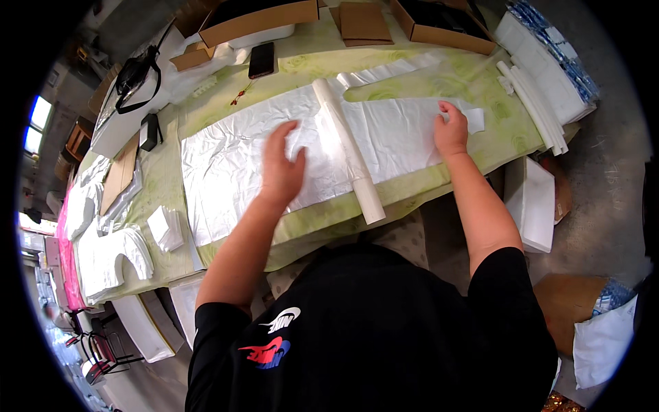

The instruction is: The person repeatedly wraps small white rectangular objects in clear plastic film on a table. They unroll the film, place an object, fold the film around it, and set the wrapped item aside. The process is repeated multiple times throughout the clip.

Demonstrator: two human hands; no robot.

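Observation:
A thin white plastic sheet (230,158) with a curved cut-out and a narrow strip, shaped like a disposable apron, lies spread over the table. Across it rests a long white tube or roll (350,151), its near end reaching past the table's front edge. My left hand (281,165) hovers over the sheet left of the tube, slightly blurred, thumb and fingers apart and holding nothing. To the right, my right hand (452,129) is by the narrower part of the sheet, fingers bent with a gap to the thumb. Whether it touches the plastic is hard to tell.
A green patterned cloth (302,254) covers the table. Cardboard boxes (257,22) and a dark phone (261,60) are at the back. More white tubes (532,106) lie right. Small folded white pieces (165,229) and a white plastic pile (113,261) sit left.

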